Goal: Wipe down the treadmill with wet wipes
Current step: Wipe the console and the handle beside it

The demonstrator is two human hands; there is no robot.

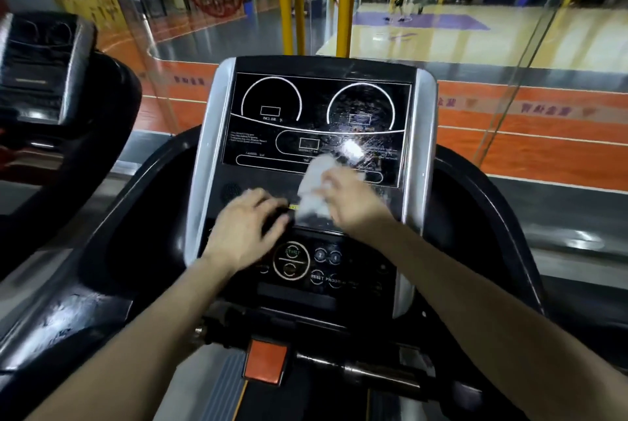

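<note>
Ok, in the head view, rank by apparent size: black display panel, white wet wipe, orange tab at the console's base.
1. Black display panel, largest.
2. White wet wipe and orange tab: similar; hand-covered wipe, nearer tab, so unranked.

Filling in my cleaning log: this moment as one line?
right hand wiping display panel with wet wipe | left hand resting on console

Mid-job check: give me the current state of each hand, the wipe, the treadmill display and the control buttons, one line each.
Right hand: closed on the crumpled white wet wipe, pressing it to the console.
Crumpled white wet wipe: bunched, against the lower edge of the display.
Left hand: empty, fingers spread flat on the console.
Black glass treadmill display: dark; right half streaked and glaring, left half looks clean.
Round control buttons: unlit, not being pressed.
</note>
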